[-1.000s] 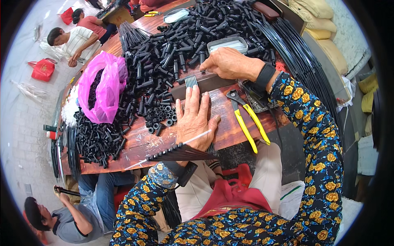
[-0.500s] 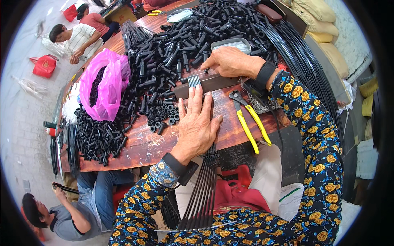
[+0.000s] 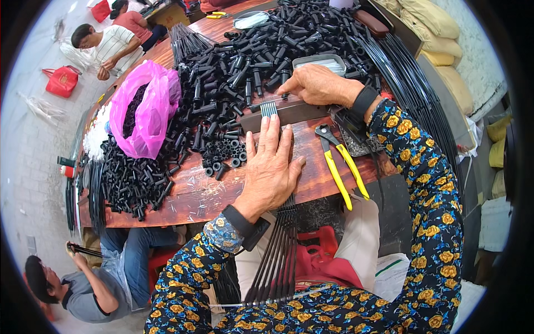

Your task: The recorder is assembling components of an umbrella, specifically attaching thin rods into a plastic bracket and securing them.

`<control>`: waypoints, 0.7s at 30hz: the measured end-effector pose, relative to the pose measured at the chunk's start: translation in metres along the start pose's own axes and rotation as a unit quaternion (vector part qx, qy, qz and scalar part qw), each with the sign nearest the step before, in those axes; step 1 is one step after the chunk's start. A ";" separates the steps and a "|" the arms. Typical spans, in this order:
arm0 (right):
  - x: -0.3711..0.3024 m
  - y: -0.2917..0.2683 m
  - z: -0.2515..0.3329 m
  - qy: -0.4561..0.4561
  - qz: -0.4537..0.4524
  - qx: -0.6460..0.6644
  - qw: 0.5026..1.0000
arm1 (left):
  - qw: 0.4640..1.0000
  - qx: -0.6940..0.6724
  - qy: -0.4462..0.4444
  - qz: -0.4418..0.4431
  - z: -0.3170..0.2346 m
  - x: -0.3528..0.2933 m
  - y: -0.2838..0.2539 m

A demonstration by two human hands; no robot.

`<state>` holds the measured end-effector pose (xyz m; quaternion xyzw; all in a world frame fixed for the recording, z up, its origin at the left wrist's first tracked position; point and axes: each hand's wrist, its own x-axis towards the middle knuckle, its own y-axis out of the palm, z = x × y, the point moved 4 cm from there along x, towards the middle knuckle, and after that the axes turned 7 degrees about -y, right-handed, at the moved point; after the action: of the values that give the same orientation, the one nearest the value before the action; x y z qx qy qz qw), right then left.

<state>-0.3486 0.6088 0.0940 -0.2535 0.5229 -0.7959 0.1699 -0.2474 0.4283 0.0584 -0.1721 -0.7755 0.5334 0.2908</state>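
Resting flat with fingers spread, the person's left hand (image 3: 270, 178) atop black rods (image 3: 285, 220) overhanging the tabletop's (image 3: 311, 181) near edge, right hand (image 3: 321, 86) curled at a dark block (image 3: 300, 114), its pinch unclear, tray (image 3: 311, 57) of pale sticks (image 3: 332, 64) just beyond it, pink bag (image 3: 161, 94) of black parts (image 3: 134, 114) leftward, bare wood right of the left palm.

the left hand (image 3: 268, 177) hides part of the black rods (image 3: 278, 250).

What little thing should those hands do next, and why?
Maybe the right hand should slide its fingertips a little left, toward the silvery tips. I think so because the tips lie side by side on the brown bar, the left hand is spread flat with fingertips at them, and the right fingertips are already close by.
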 end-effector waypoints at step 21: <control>0.005 0.003 0.009 -0.004 0.006 0.033 0.999 | 1.000 0.015 0.009 -0.007 -0.005 -0.005 0.000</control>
<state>-0.3472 0.5986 0.0948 -0.2480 0.4973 -0.8104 0.1855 -0.2404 0.4288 0.0585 -0.1673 -0.7661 0.5411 0.3038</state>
